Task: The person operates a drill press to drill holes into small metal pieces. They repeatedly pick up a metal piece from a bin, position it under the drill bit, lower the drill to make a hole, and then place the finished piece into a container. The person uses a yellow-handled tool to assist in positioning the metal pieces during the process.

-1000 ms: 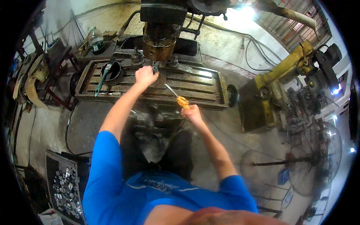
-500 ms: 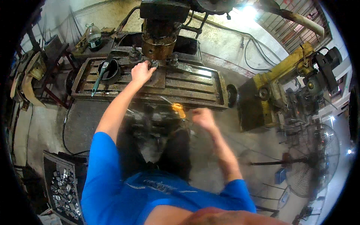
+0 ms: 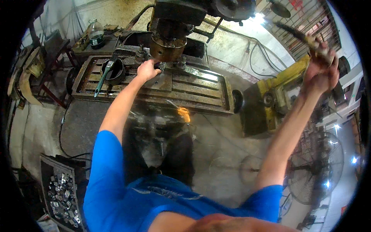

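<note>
My left hand (image 3: 148, 71) reaches to the machine table, closed with thumb and fingertips at a small metal part (image 3: 162, 66). That part lies just under the rusty spindle head (image 3: 168, 48), and my fingers partly cover it. Raised at the upper right, my right hand (image 3: 321, 71) wraps its fingers round the end of a long machine lever (image 3: 295, 34). The slotted machine table (image 3: 197, 99) spreads below the spindle. On its left side stands a dark pot (image 3: 115, 77), with a teal-handled brush (image 3: 101, 83) leaning across it.
An orange-yellow handled object (image 3: 184, 114) lies at the table's front edge. A bin of small metal pieces (image 3: 63, 197) stands at lower left. Behind sits a plastic bottle (image 3: 96, 36). A yellow machine (image 3: 266, 104) and a standing fan (image 3: 317, 168) occupy the right.
My right hand has risen from beside the table's front edge to the upper right and taken hold of the lever. The lever's end sits lower. My left hand stays at the metal part.
</note>
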Demonstrator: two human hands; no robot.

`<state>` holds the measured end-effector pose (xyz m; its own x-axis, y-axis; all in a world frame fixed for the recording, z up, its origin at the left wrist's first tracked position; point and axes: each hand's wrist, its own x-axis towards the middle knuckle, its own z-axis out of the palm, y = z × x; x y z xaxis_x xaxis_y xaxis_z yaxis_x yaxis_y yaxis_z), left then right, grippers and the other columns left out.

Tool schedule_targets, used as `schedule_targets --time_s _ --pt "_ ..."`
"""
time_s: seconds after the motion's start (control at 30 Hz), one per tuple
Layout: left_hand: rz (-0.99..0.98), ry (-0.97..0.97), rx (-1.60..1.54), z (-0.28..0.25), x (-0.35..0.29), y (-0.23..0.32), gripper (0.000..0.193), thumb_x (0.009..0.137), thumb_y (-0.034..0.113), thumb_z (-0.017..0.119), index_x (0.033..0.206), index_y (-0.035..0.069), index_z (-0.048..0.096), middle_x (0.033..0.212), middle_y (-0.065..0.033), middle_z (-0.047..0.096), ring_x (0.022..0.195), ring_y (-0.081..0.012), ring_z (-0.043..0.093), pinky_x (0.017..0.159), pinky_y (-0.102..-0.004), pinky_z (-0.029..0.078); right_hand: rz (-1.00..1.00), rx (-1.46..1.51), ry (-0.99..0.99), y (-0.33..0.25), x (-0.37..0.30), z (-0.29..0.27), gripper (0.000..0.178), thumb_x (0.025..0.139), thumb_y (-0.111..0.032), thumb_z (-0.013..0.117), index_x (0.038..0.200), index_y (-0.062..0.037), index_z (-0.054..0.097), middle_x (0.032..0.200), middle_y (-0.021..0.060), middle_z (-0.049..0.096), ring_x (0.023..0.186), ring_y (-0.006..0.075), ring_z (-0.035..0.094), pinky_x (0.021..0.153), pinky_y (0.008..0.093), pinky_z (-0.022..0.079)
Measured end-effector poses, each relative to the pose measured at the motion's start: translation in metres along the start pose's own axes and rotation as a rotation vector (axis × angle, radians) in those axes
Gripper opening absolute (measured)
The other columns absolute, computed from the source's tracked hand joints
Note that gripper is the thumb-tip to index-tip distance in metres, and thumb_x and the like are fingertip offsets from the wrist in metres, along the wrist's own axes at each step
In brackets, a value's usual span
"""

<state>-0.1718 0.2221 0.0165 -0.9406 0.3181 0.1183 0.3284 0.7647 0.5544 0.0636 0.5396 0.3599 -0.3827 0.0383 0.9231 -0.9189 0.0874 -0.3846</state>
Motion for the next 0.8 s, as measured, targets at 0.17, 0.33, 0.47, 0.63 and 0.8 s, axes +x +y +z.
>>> schedule_targets --time_s 0.17,0.33,0.47,0.63,0.8 --pt "0.025 0.047 0.004 0.013 0.009 -0.018 0.047 0.065 0.034 0.07 0.108 0.016 0.06 0.099 -0.0126 0.062 0.093 -0.029 0.059 0.079 -0.0393 0.047 -0.139 -0.272 0.001 0.01 -0.084 0.026 0.024 0.069 -0.028 0.056 0.077 -0.0071 0.047 0.084 0.0118 0.051 0.1 0.0364 0.047 0.098 0.0577 0.025" --pt "0.003 0.04 -0.038 0.009 0.005 -0.015 0.048 0.065 0.034 0.071 0.108 0.016 0.06 0.099 -0.0119 0.062 0.093 -0.0284 0.059 0.079 -0.0393 0.047 -0.172 -0.314 0.144 0.021 -0.117 0.041 0.025 0.067 -0.025 0.054 0.07 -0.0047 0.041 0.075 0.0135 0.05 0.091 0.0357 0.051 0.096 0.0606 0.027" --pt "-0.029 0.0 0.001 0.004 0.004 -0.01 0.048 0.065 0.033 0.071 0.109 0.015 0.059 0.098 -0.0127 0.063 0.093 -0.0291 0.059 0.078 -0.0396 0.047 -0.163 -0.306 0.213 0.026 -0.136 0.053 0.014 0.059 -0.013 0.045 0.067 -0.0042 0.039 0.074 0.0122 0.048 0.092 0.0354 0.05 0.096 0.0595 0.026" --pt "0.055 0.064 -0.038 0.008 0.007 -0.012 0.047 0.067 0.031 0.071 0.109 0.012 0.059 0.092 -0.015 0.063 0.089 -0.0304 0.06 0.075 -0.0402 0.048 -0.156 -0.302 0.238 0.025 -0.135 0.054 0.012 0.058 -0.01 0.042 0.067 -0.0041 0.039 0.075 0.0122 0.048 0.093 0.0349 0.05 0.097 0.0584 0.026" --pt "-0.023 -0.191 -0.338 -0.019 -0.008 -0.028 0.042 0.072 0.027 0.067 0.11 0.013 0.058 0.084 -0.0121 0.065 0.08 -0.0294 0.061 0.069 -0.0383 0.048 -0.15 -0.242 0.257 0.03 -0.135 0.055 0.012 0.057 -0.009 0.04 0.067 -0.0039 0.039 0.075 0.0126 0.049 0.093 0.0342 0.051 0.097 0.0583 0.027"
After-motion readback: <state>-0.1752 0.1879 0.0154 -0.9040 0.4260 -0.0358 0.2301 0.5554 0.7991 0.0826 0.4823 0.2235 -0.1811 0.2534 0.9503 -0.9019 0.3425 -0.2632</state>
